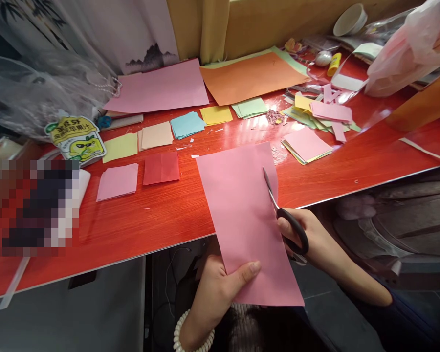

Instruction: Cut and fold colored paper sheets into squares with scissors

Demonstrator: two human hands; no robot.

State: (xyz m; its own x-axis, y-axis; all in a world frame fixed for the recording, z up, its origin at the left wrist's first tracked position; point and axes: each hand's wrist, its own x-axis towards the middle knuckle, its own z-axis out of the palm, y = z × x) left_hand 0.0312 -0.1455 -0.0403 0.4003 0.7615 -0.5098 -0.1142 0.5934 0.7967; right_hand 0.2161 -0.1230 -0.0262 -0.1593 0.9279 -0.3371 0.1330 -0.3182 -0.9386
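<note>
A large pink paper sheet (242, 210) is held up in front of the table's near edge. My left hand (222, 283) grips its lower left part, thumb on top and the other fingers hidden beneath. In my right hand (304, 234) is a pair of scissors with black handles (297, 230), at the sheet's right side. One blade lies over the paper, pointing away; the other blade is not visible. Beyond the sheet, square paper stacks lie on the red table: pink (118, 182), red (162, 168), blue (187, 125), yellow (216, 115) and others.
Big pink (161, 88) and orange (253, 78) sheets lie at the back. Mixed paper pieces (330, 110), a plastic bag (407, 54) and a white cup (350, 20) are on the right. A yellow-green pouch (78, 142) stands left, near a blurred-out object (40, 210).
</note>
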